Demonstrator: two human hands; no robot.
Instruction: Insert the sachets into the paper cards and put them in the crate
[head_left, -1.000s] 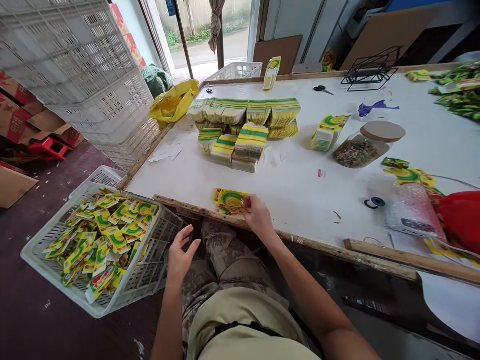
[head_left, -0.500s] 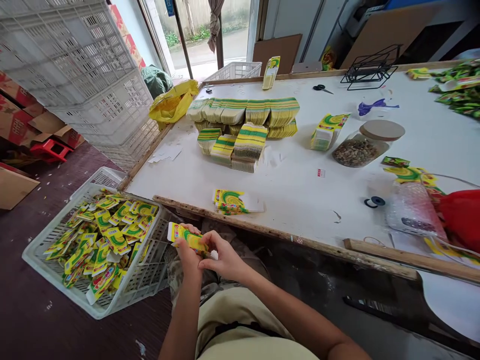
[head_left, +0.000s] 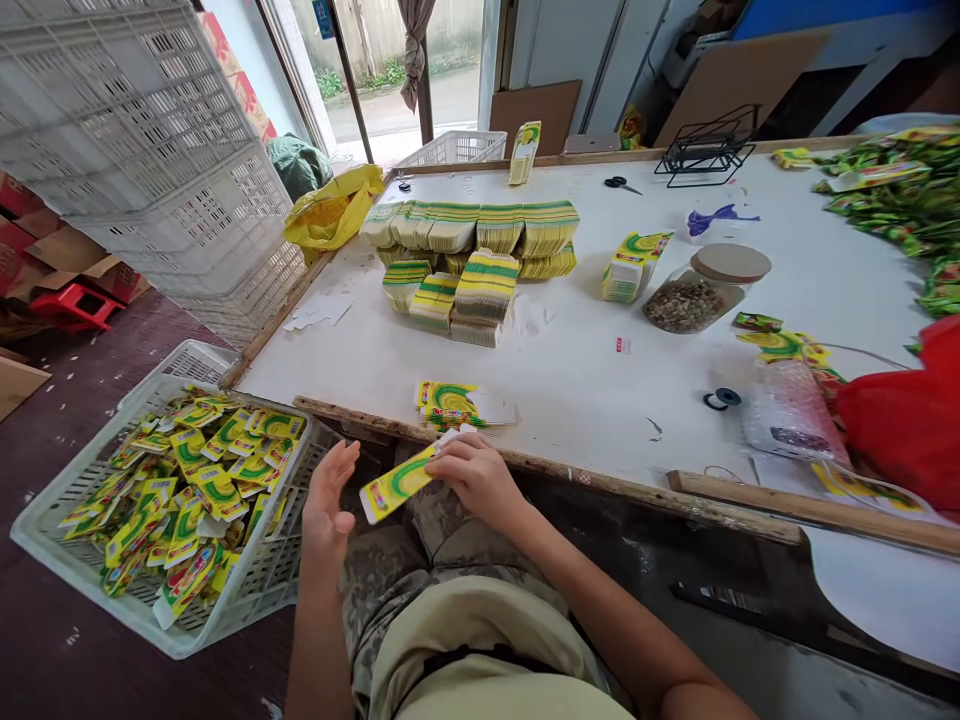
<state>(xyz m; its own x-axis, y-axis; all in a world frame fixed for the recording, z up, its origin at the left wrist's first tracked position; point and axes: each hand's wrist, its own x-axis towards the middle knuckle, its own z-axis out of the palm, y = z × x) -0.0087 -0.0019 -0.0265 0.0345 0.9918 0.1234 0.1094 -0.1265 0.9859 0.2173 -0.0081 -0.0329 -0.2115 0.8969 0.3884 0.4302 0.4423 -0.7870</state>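
My right hand grips the upper end of a yellow and green printed card packet, which slants down to the left above my lap. Part of its white end shows beyond my fingers. My left hand is apart from it, fingers stretched and thumb out, holding nothing. Just past the table's front edge lies a small pile of similar packets, with a white flap to its right. Beside my left arm, a pale plastic crate is heaped with loose yellow packets.
Stacked bundles of yellow-green cards stand mid-table. Right of them are a card bundle, a lidded jar, scissors and a black wire rack. A red bag sits far right. White crates tower at left.
My left hand has let go of the packet and moved left, opening out. My right hand now holds the packet alone, slightly farther right. The view has shifted a little.
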